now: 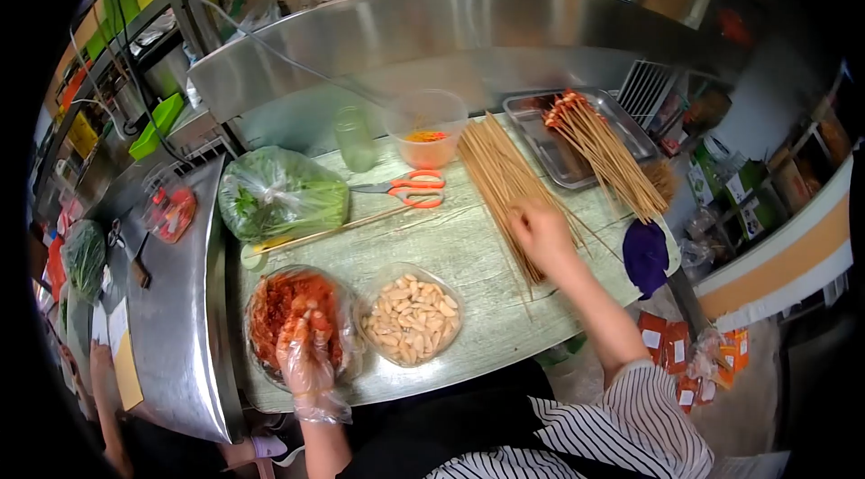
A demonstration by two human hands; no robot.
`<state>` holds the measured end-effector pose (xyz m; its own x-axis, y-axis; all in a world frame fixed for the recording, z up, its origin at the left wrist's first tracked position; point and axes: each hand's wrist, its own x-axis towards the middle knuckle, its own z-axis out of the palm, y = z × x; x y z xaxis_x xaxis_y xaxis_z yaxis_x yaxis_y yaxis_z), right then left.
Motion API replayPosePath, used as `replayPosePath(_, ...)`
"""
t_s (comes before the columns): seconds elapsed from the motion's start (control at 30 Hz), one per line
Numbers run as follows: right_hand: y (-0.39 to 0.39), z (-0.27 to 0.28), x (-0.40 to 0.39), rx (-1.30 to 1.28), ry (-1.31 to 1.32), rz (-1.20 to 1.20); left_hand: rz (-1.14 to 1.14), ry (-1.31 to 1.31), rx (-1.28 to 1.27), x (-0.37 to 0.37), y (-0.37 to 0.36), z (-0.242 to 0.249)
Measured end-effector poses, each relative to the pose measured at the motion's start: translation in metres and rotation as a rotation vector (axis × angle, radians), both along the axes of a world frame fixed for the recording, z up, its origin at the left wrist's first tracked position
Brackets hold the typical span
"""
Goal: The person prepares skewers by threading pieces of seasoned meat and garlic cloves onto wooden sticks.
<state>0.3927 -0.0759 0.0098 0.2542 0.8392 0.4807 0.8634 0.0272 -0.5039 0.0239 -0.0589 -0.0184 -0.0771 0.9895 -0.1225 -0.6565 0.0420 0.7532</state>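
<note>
Lower left, your plastic-gloved left hand point(309, 355) touches glossy red food pieces point(281, 303); right of centre, your bare right hand point(542, 234) curls over slim tan wooden skewers point(498, 174). Whether either grips, I cannot tell.

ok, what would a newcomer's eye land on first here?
Likely the glossy red, sauce-coated pieces, heaped in a round bowl at the pale green table's near left, with the clear-gloved left hand at them. Next, the long pale wooden skewers right of centre, the bare right hand over them. The orange-handled scissors beside the clear bag of leafy greens also stand out.
</note>
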Motion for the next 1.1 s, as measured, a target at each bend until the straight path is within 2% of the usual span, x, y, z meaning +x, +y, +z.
replayPosePath(0.07,0.027,-0.021,0.039,-0.182,-0.051,-0.071,0.032,0.027,-0.005,-0.004,-0.003,0.0)
replayPosePath(0.1,0.039,-0.023,0.049,-0.178,-0.056,-0.082,0.035,0.033,0.015,-0.003,-0.004,0.002)
replayPosePath(0.17,0.059,-0.023,0.054,-0.481,-0.127,-0.232,0.038,0.036,0.013,-0.003,-0.004,0.0)
replayPosePath(0.2,0.067,-0.02,0.054,-0.473,-0.129,-0.238,0.052,0.042,0.013,-0.002,-0.001,-0.001)
replayPosePath(0.27,0.076,-0.017,0.05,-0.634,-0.22,-0.233,0.052,0.048,0.02,0.001,0.002,-0.002)
replayPosePath(0.33,0.088,-0.031,0.06,-0.609,-0.221,-0.26,0.059,0.071,0.017,-0.002,0.002,-0.003)
replayPosePath(0.43,0.087,-0.027,0.073,-0.508,-0.152,-0.164,0.032,0.068,0.024,-0.001,0.0,0.001)
replayPosePath(0.53,0.086,-0.011,0.077,-0.645,-0.021,-0.169,0.02,0.066,0.029,-0.001,-0.001,0.005)
replayPosePath(0.67,0.09,-0.019,0.093,-0.615,-0.033,-0.17,0.02,0.072,0.021,0.0,0.001,0.003)
replayPosePath(0.8,0.079,0.013,0.087,-0.695,0.016,-0.098,0.002,0.034,0.038,0.0,-0.002,0.005)
replayPosePath(0.87,0.067,0.032,0.08,-0.564,0.626,0.094,0.021,0.029,0.045,-0.002,0.0,-0.001)
replayPosePath(0.93,0.056,0.048,0.065,-0.377,0.951,0.164,0.016,0.035,0.008,-0.001,0.0,0.0)
replayPosePath(0.97,0.047,0.055,0.053,-0.261,1.03,0.203,-0.012,0.015,0.006,0.0,-0.002,0.007)
replayPosePath(1.0,0.04,0.06,0.039,-0.295,1.032,0.226,0.004,0.014,0.002,0.002,-0.003,0.009)
replayPosePath(1.07,0.029,0.061,0.004,0.006,1.121,0.202,0.026,0.025,-0.035,0.001,-0.003,0.007)
replayPosePath(1.1,0.024,0.059,-0.012,-0.031,1.134,0.226,0.026,0.013,-0.031,0.001,-0.003,0.008)
